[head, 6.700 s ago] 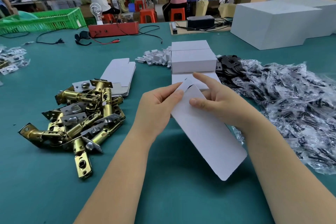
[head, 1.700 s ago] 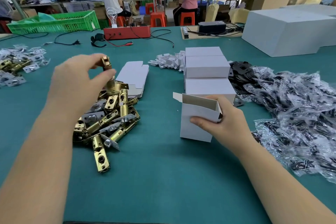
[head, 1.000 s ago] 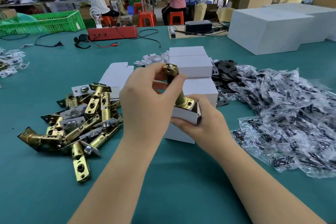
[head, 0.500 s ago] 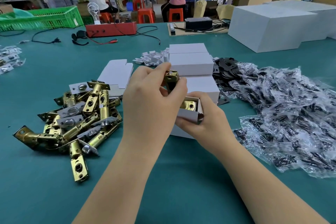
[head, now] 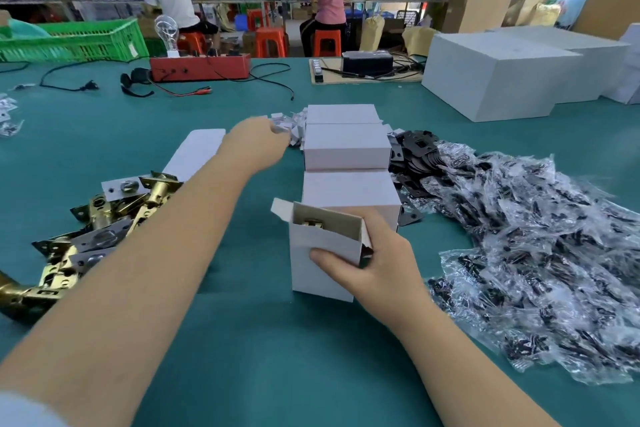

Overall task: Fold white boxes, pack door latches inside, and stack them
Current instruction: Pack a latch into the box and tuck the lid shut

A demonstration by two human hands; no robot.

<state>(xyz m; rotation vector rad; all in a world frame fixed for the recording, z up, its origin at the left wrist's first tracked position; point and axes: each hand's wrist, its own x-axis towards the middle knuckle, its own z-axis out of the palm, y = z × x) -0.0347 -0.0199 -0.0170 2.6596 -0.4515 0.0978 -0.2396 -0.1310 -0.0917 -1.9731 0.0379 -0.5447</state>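
Note:
An open white box [head: 318, 260] stands upright on the green table, and my right hand [head: 377, 267] grips its right side. A brass door latch [head: 310, 222] sits inside it, only its top showing. My left hand [head: 254, 146] is stretched far forward to a heap of small white card pieces [head: 294, 125]; its fingertips are blurred and hidden among them. Closed white boxes [head: 346, 146] are stacked just behind the open one. Loose brass latches [head: 104, 229] lie piled at the left, partly behind my left forearm.
Flat box blanks [head: 197, 152] lie left of the stack. Black plates [head: 415, 152] and a wide heap of clear bagged parts [head: 536, 253] fill the right. Large white cartons [head: 495, 73] and a red device [head: 201, 68] stand at the back.
My left hand has let go of the latch, which now sits down inside the box, and has reached forward to the small white pieces. My right hand still holds the box.

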